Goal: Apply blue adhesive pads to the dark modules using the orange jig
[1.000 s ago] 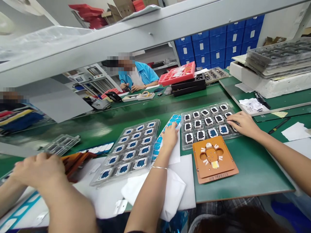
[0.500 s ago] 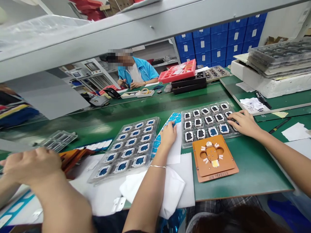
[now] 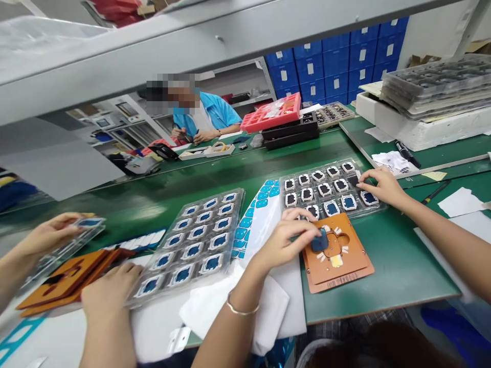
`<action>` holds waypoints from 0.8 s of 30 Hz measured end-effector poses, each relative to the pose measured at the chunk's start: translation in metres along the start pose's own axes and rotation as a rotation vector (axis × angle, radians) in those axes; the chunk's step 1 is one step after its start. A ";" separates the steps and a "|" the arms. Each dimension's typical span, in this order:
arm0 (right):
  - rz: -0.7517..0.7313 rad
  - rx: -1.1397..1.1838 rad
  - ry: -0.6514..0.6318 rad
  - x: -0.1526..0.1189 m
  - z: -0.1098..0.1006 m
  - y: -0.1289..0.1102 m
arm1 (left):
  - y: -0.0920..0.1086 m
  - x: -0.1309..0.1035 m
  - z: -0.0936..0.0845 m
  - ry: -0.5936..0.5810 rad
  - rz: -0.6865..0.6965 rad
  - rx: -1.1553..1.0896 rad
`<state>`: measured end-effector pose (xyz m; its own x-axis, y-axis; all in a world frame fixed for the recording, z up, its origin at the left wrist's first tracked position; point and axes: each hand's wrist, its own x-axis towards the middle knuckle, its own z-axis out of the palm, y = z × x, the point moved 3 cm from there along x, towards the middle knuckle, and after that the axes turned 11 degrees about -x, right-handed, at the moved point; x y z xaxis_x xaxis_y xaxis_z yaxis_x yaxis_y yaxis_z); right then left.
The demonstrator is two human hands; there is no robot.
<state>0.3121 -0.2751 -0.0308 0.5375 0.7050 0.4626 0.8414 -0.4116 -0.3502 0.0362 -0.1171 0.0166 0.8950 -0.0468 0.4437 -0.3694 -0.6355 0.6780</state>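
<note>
At the far left, my left hand (image 3: 57, 230) pinches a white-framed part with a blue face (image 3: 89, 222) above a clear tray (image 3: 71, 251). Lower and to the right, my right hand (image 3: 111, 287) is closed at the right edge of the stacked orange fixtures (image 3: 63, 278); its fingertips are hidden. A dark piece lies on the top fixture. Right of my right hand, a clear tray (image 3: 174, 280) holds several white frames with blue faces.
A co-worker's braceleted hand (image 3: 293, 237) holds a blue piece over another orange fixture (image 3: 345, 260); their other hand (image 3: 379, 186) touches a tray of parts (image 3: 320, 176). White sheets (image 3: 215, 296) lie between. A person in blue (image 3: 215, 115) sits opposite, beneath a metal beam (image 3: 245, 43).
My hands, overlapping and blurred before, are now apart; the left has a part in its fingers. The co-worker's braceleted hand has moved from the blue sheet to their fixture. The view has shifted slightly.
</note>
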 end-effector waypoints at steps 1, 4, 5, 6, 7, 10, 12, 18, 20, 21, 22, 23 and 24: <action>0.010 0.047 0.020 -0.001 -0.004 -0.004 | 0.005 0.001 0.006 -0.052 0.045 0.004; 0.045 0.298 0.047 -0.009 -0.014 -0.024 | 0.007 0.002 0.014 -0.094 0.067 0.059; 0.054 0.407 0.034 -0.013 -0.016 -0.033 | 0.007 0.002 0.015 -0.092 0.070 0.070; 0.061 0.513 0.008 -0.018 -0.018 -0.042 | 0.007 0.002 0.015 -0.086 0.077 0.075; 0.064 0.605 -0.025 -0.023 -0.019 -0.052 | 0.007 0.001 0.015 -0.078 0.086 0.073; 0.052 0.788 -0.122 -0.038 -0.025 -0.075 | 0.008 0.000 0.015 -0.062 0.084 0.019; 0.048 0.852 -0.172 -0.044 -0.028 -0.085 | 0.010 0.000 0.015 -0.079 0.051 -0.033; 0.052 0.903 -0.327 -0.051 -0.024 -0.090 | 0.007 -0.001 0.018 -0.152 0.023 0.081; 0.053 0.931 -0.366 -0.051 -0.018 -0.087 | 0.006 -0.003 0.020 -0.139 0.126 0.228; 0.056 0.950 -0.390 -0.051 -0.015 -0.086 | 0.007 -0.004 0.021 -0.128 0.184 0.298; 0.060 0.970 -0.420 -0.051 -0.012 -0.084 | 0.008 -0.005 0.022 -0.115 0.236 0.356; 0.065 0.986 -0.451 -0.051 -0.010 -0.083 | 0.010 -0.006 0.023 -0.106 0.276 0.397; 0.067 0.994 -0.482 -0.051 -0.008 -0.082 | 0.012 -0.007 0.023 -0.104 0.303 0.420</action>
<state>0.2164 -0.2819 -0.0195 0.3206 0.9385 0.1280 0.2751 0.0370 -0.9607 0.0316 -0.1419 0.0081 0.7916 -0.3391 0.5083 -0.5024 -0.8348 0.2254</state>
